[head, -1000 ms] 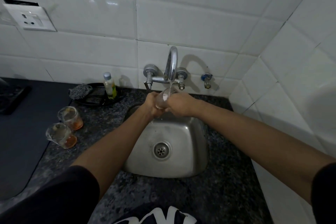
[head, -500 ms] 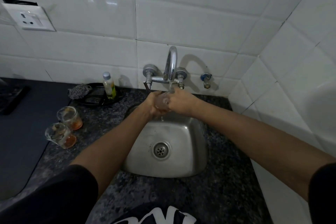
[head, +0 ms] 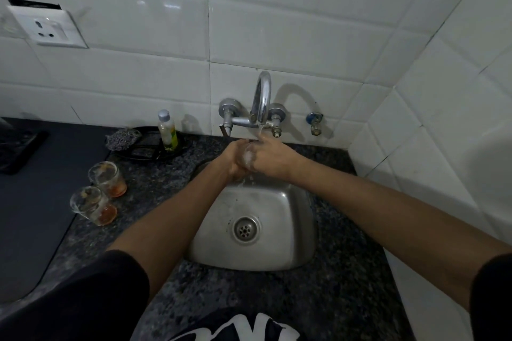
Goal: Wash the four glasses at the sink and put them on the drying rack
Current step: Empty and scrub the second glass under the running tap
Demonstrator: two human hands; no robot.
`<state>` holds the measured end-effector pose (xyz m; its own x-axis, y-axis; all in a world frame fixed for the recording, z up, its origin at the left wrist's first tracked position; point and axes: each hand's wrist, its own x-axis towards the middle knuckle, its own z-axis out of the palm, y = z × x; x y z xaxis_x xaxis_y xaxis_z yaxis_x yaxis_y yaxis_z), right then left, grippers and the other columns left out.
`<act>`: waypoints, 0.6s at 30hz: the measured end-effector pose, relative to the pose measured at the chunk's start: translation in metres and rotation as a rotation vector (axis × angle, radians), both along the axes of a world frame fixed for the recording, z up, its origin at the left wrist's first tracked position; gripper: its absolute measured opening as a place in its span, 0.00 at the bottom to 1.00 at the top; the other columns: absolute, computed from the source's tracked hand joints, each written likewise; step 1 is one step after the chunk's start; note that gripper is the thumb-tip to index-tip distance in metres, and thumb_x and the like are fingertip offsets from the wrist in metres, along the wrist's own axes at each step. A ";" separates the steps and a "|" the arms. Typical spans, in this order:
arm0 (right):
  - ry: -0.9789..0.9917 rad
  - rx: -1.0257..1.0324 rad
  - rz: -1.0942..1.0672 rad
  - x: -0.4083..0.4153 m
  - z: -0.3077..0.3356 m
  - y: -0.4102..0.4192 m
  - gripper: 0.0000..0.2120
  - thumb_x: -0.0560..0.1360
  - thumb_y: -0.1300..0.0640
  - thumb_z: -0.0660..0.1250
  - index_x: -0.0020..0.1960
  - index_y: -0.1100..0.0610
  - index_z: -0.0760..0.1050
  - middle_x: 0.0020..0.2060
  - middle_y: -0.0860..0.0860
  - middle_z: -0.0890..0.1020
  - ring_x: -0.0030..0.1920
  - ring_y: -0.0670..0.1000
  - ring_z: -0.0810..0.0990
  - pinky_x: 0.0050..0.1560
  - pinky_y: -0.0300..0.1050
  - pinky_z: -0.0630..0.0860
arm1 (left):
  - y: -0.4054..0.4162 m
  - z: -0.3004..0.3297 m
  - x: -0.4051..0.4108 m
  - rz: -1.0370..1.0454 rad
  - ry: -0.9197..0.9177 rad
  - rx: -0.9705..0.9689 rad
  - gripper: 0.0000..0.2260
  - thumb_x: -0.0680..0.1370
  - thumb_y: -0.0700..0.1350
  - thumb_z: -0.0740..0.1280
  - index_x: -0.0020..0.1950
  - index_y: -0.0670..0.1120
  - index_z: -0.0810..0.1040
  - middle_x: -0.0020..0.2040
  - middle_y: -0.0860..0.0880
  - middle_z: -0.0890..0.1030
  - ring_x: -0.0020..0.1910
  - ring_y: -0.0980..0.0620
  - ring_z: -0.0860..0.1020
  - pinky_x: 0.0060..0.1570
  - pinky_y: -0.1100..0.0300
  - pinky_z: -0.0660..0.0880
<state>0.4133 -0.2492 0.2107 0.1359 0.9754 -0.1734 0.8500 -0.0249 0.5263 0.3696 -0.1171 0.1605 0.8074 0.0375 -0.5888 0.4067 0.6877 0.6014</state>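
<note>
Under the running tap [head: 261, 102], over the back edge of the sink [head: 257, 232], you have both hands together around one glass [head: 247, 156]. Your left hand [head: 234, 159] wraps the glass from the left with its fingers curled round the wall. Your right hand [head: 273, 158] closes on it from the right, fingers bent over the rim side, so the glass sits squeezed between the two palms and only a small soapy patch of it shows between them. Whether your right fingers reach inside the glass cannot be told from this view. Water falls from the spout onto your right hand's knuckles and drips off below your hands into the basin.

Two more glasses stand well to the left of your hands on the dark speckled counter [head: 155, 202], close beside each other. The rear glass [head: 107, 178] and the front glass [head: 92, 205] both carry an orange residue at the bottom. Each stands apart from the sink, near the edge of a dark mat [head: 30, 202].

Behind them, against the tiled wall, a small bottle [head: 167, 130] with a pale cap stands on a dark tray [head: 146, 151], and a grey scrubber [head: 122, 138] lies on the tray's left end. A wall socket [head: 47, 26] is set in the tiles at the upper left.
</note>
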 end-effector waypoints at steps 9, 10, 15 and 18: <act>0.963 0.938 -0.358 -0.036 -0.012 -0.022 0.11 0.76 0.54 0.74 0.57 0.57 0.81 0.53 0.50 0.83 0.53 0.48 0.80 0.55 0.50 0.79 | 0.004 -0.006 -0.007 0.252 -0.074 -0.153 0.23 0.87 0.49 0.47 0.58 0.33 0.75 0.43 0.37 0.83 0.41 0.43 0.84 0.43 0.53 0.83; 0.965 1.063 -0.411 -0.040 -0.018 -0.023 0.13 0.75 0.54 0.76 0.57 0.57 0.79 0.54 0.50 0.81 0.54 0.48 0.79 0.54 0.48 0.79 | 0.004 -0.006 -0.007 0.286 -0.064 -0.153 0.24 0.86 0.50 0.48 0.63 0.32 0.73 0.49 0.36 0.82 0.47 0.41 0.83 0.51 0.49 0.82; 1.038 1.048 -0.797 -0.041 -0.028 -0.018 0.25 0.75 0.44 0.75 0.65 0.55 0.72 0.61 0.53 0.71 0.57 0.50 0.76 0.58 0.41 0.77 | 0.008 -0.036 0.005 0.346 0.006 0.025 0.27 0.83 0.55 0.61 0.71 0.35 0.70 0.69 0.32 0.76 0.67 0.35 0.77 0.67 0.40 0.74; 1.171 0.835 -0.920 -0.033 -0.031 -0.011 0.24 0.76 0.43 0.73 0.65 0.55 0.75 0.59 0.53 0.80 0.54 0.52 0.83 0.58 0.54 0.82 | 0.004 -0.023 -0.004 0.428 0.084 0.098 0.29 0.70 0.49 0.79 0.63 0.35 0.74 0.61 0.33 0.80 0.55 0.36 0.84 0.53 0.39 0.82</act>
<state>0.3805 -0.2600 0.1800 0.8449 0.5248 -0.1039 0.2924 -0.6157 -0.7317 0.3654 -0.1131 0.1372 0.6563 0.4167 -0.6289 0.1483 0.7461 0.6491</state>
